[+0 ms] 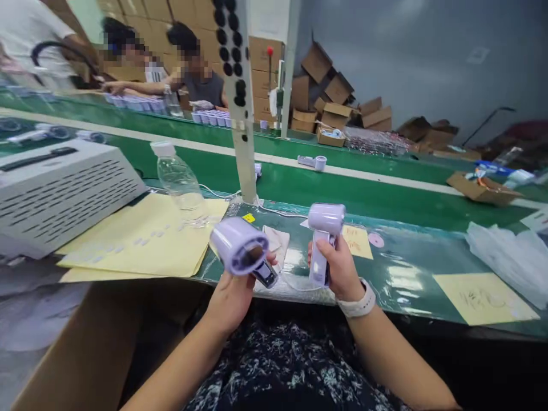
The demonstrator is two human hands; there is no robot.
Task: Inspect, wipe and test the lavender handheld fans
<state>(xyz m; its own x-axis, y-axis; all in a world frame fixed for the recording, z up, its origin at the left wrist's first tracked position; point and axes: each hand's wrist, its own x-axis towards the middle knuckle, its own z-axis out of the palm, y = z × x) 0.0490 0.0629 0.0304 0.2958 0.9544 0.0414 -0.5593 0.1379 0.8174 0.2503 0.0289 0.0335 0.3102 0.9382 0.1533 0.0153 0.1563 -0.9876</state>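
My left hand (233, 298) is closed around the handle of a lavender handheld fan (229, 240). Its round, hollow head tilts toward me, and the dark lower end of the handle pokes out to the right. In my right hand (346, 269) is a second lavender handheld fan (326, 218), held upright with its barrel-shaped head on top and the fingers wrapped round the handle. The two fans are apart, both above the front edge of the green worktable (398, 285). Behind them lies a whitish cloth (277, 242).
A clear bottle (177, 177) stands on yellow paper (145, 228) beside a vented grey box (68, 194). A white perforated post (244, 154) rises ahead. Another fan (312, 162) lies on the green conveyor (363, 197). Plastic bags (509, 257) lie right. Co-workers sit across.
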